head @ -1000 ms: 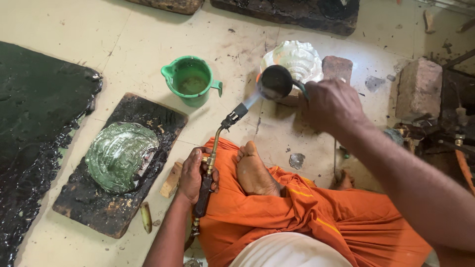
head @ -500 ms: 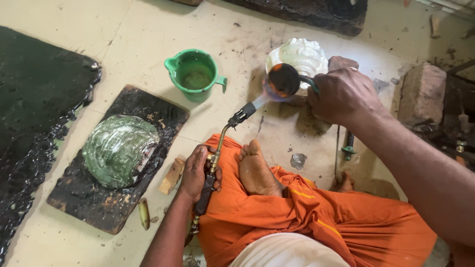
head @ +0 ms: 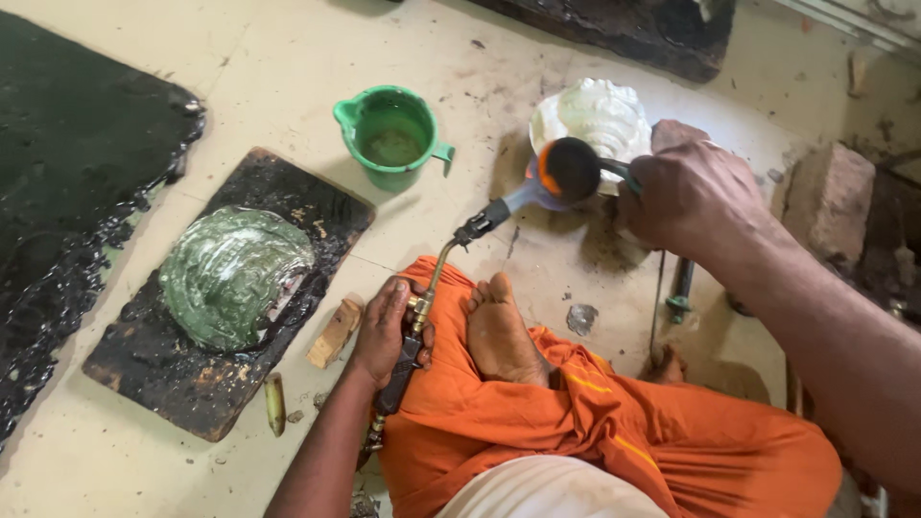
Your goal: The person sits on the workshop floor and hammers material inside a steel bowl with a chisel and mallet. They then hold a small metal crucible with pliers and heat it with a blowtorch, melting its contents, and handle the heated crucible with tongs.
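My left hand [head: 389, 326] grips the gas torch [head: 436, 288], its long axis running up-right to the small ladle [head: 568, 171], which my right hand [head: 696, 197] clasps by its handle over the white shell [head: 600, 115], flame touching the ladle's bowl.

A pale, stained concrete floor [head: 240, 77] fills the view under soft daylight. Left of the green jug [head: 391, 136] spreads a black tarry patch [head: 67, 182]; far to its right sits a brick [head: 830, 197].
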